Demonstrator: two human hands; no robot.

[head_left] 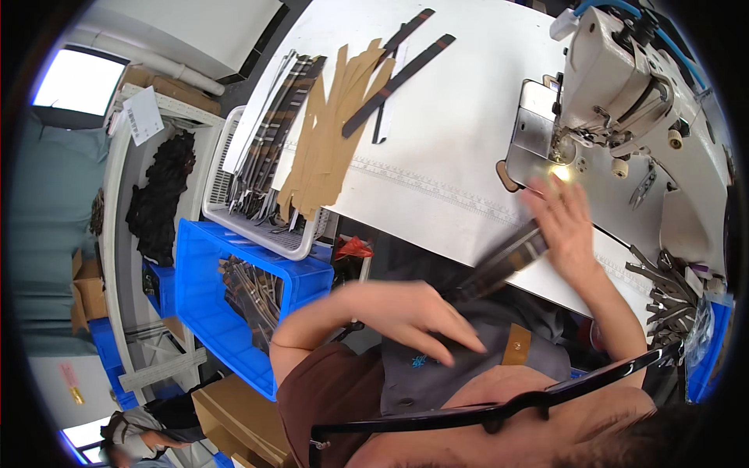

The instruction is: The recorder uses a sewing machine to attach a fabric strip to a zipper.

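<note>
- The right hand had fingers slightly spread, grip unclear; the striped strip lay at their seven o'clock.
- The left hand had fingers loosely parted.

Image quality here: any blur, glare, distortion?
Head view: left hand and right hand motion-blurred; small glare spot by the sewing machine's needle area; upper-left panel blown out white; fisheye bends the table edges; rim black.
</note>
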